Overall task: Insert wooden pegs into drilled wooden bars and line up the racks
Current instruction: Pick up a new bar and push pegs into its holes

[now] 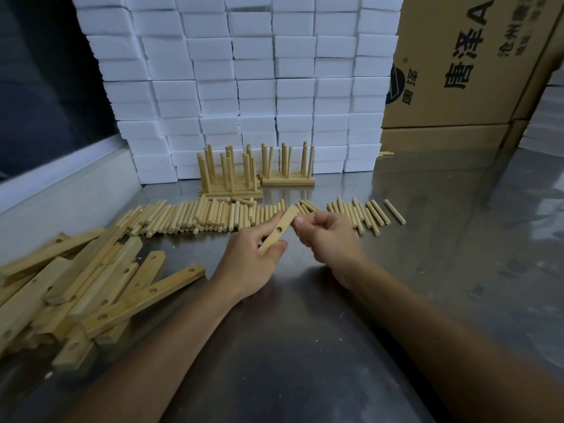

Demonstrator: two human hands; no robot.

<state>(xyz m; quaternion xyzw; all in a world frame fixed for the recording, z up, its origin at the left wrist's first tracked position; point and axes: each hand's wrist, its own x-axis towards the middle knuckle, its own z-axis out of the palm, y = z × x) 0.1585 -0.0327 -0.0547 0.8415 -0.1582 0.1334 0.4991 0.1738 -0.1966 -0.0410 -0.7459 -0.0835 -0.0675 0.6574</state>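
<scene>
A: Entry, head view. State of the left hand?

B: Fingers and thumb curled round a drilled bar, holding its near end. The bar is lifted off the bench and slants up toward the far right. One hole shows near its middle.

A: Right hand?

B: Fingers curled, tips just beside the far end of the held bar. Whether it pinches a peg or touches the bar, cannot tell; the fingers hide it.

A: Loose pegs?

B: A long row of pegs lies flat on the bench, just beyond both hands, most of it to the left. A smaller group of pegs lies to the right of the hands, spread a little apart.

A: Remaining bars?

B: A heap of bars at near left, crossed over one another, holes visible in several.

A: Assembled racks?

B: Two lots stand farther back, pegs upright. The left rack group sits just behind the peg row. The right rack sits beside it, slightly farther away, touching or nearly touching.

A: Background?

B: A wall of white foam blocks right behind the racks. Cardboard boxes with printed characters at far right. A couple of stray pegs lie at the foot of the blocks near the boxes.
</scene>
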